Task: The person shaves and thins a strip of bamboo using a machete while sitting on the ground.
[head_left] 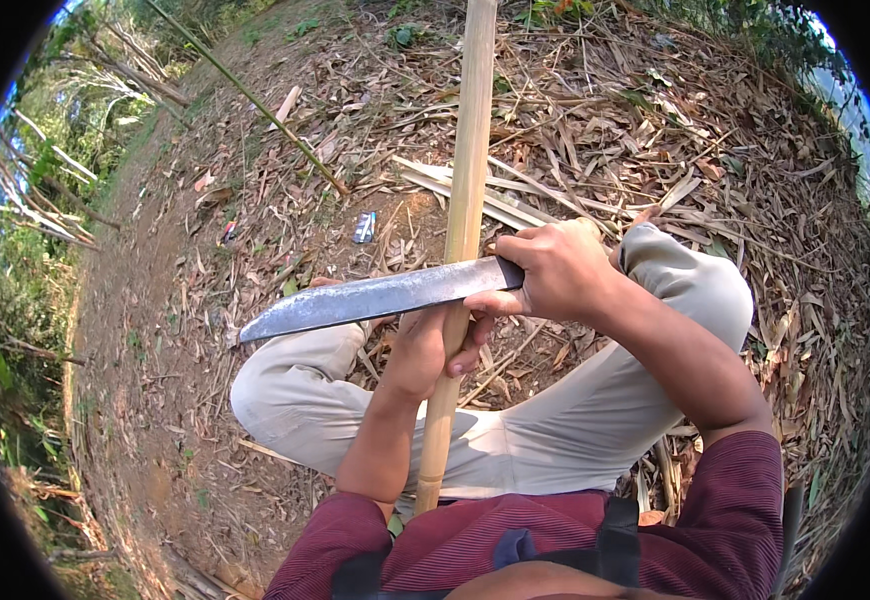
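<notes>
My maroon shirt [725,510] fills the bottom of the frame, and my pale trousers [565,425] spread above it. The bamboo pole [472,130] leans up from my lap, through the centre and out at the top edge. My left hand [417,355] is wrapped around it just below the machete [375,297], whose handle is clenched in my right hand [563,270]. The blade crosses the pole at mid-frame; I can't tell which edge is sharp. If the pole rolls or the blade skids downward, I could cut my left fingers or a knee. Beyond lie split strips [511,208], then leaf litter [615,130], with trees [25,250] at far left.
</notes>
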